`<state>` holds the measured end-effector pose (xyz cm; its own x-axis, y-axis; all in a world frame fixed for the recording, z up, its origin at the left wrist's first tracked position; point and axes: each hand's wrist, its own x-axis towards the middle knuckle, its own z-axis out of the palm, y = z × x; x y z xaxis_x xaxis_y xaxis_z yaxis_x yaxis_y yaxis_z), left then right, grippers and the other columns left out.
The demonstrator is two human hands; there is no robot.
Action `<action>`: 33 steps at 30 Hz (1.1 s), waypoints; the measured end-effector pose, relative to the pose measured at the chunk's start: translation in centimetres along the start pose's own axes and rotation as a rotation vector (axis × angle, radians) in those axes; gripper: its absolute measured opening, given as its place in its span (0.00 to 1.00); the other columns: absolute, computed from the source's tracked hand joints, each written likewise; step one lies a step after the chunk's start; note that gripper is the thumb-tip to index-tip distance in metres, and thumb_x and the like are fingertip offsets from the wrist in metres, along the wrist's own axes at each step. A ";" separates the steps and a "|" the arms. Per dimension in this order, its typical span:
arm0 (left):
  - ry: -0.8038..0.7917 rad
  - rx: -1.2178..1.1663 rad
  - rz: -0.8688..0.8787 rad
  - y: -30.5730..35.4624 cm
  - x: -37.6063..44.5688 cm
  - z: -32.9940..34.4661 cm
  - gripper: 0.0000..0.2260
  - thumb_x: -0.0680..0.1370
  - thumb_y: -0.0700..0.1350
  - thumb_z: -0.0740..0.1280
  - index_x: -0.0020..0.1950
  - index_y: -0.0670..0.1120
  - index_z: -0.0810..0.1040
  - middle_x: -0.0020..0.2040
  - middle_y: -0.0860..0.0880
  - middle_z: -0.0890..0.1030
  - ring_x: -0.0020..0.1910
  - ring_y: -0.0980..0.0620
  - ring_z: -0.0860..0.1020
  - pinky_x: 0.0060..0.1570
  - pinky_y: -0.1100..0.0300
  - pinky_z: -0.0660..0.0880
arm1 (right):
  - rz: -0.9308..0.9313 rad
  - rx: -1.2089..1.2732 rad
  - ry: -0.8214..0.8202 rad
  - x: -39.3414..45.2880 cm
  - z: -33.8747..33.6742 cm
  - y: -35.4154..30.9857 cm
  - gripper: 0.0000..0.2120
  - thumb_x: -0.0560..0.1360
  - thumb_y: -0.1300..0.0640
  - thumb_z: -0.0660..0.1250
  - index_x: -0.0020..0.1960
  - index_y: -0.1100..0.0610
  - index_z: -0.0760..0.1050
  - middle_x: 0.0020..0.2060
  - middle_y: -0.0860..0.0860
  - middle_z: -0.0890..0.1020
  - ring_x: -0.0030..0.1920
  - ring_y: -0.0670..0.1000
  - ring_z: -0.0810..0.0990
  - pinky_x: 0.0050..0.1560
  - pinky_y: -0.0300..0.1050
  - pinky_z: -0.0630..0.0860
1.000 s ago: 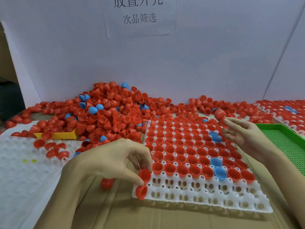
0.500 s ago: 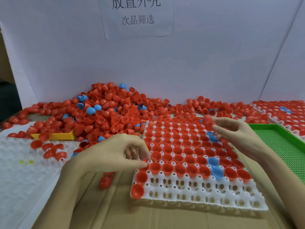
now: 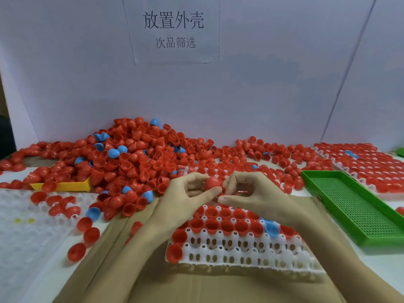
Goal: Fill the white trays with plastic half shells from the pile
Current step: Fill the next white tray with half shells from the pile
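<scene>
A round red plastic half shell [image 3: 212, 183] is pinched between the curled fingers of the left hand [image 3: 185, 201] and the right hand [image 3: 251, 193], above the white moulded plastic tray [image 3: 247, 254]. The tray's near two rows are mostly unfilled. The heaped pile of red and blue shells [image 3: 131, 154] lies behind.

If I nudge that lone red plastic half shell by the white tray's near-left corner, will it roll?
The red plastic half shell probably rocks or rolls, having a rounded dome. Thin plastic likely makes it light, so it may skid on the table.
</scene>
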<state>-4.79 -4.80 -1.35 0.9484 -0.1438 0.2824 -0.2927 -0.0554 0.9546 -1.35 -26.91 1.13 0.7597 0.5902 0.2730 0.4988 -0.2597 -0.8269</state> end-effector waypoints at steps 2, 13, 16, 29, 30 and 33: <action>-0.077 0.004 0.005 0.3 0.1 -1.1 0.12 0.74 0.49 0.79 0.57 0.53 0.86 0.51 0.49 0.88 0.50 0.48 0.87 0.55 0.60 0.82 | 0.030 0.063 0.023 -0.4 -0.2 0.2 0.11 0.76 0.52 0.78 0.44 0.58 0.81 0.50 0.54 0.85 0.48 0.55 0.85 0.51 0.46 0.83; 0.032 0.351 0.153 -0.5 0.0 -0.5 0.16 0.72 0.54 0.80 0.54 0.54 0.79 0.48 0.58 0.86 0.48 0.57 0.85 0.51 0.62 0.81 | 0.082 -0.023 0.008 0.6 -0.1 -0.4 0.17 0.76 0.48 0.76 0.63 0.49 0.80 0.54 0.45 0.86 0.55 0.48 0.86 0.57 0.46 0.84; 0.042 0.384 0.227 -0.6 -0.2 -0.3 0.14 0.72 0.54 0.80 0.51 0.53 0.78 0.46 0.58 0.85 0.46 0.57 0.85 0.49 0.62 0.82 | -0.025 -0.175 0.063 1.4 1.1 -0.9 0.13 0.76 0.52 0.77 0.58 0.53 0.84 0.48 0.45 0.88 0.50 0.47 0.87 0.54 0.45 0.84; 0.095 0.355 0.134 -1.0 0.4 -1.9 0.14 0.75 0.45 0.78 0.57 0.52 0.78 0.52 0.57 0.84 0.52 0.58 0.84 0.53 0.63 0.81 | 0.046 -0.406 0.152 12.1 -0.3 -0.9 0.20 0.83 0.55 0.70 0.73 0.59 0.77 0.66 0.56 0.83 0.62 0.51 0.85 0.68 0.53 0.79; 0.116 0.287 0.106 -1.0 0.5 -2.0 0.14 0.75 0.43 0.78 0.56 0.51 0.77 0.52 0.56 0.84 0.52 0.57 0.84 0.54 0.62 0.81 | 0.067 -0.396 0.169 13.1 -0.1 -1.2 0.25 0.84 0.53 0.68 0.79 0.58 0.69 0.74 0.57 0.76 0.70 0.54 0.79 0.72 0.55 0.75; 0.209 0.147 0.042 -1.1 0.9 -2.7 0.16 0.75 0.41 0.78 0.56 0.46 0.75 0.54 0.53 0.84 0.51 0.54 0.85 0.53 0.59 0.82 | 0.137 -0.396 0.140 14.4 0.3 -1.5 0.29 0.87 0.51 0.62 0.84 0.53 0.57 0.81 0.58 0.65 0.78 0.57 0.70 0.74 0.59 0.73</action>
<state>-3.25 -2.15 -1.92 0.9352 0.0579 0.3494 -0.3322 -0.1991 0.9220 8.72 -17.81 6.13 0.8656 0.4276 0.2606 0.4903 -0.6175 -0.6151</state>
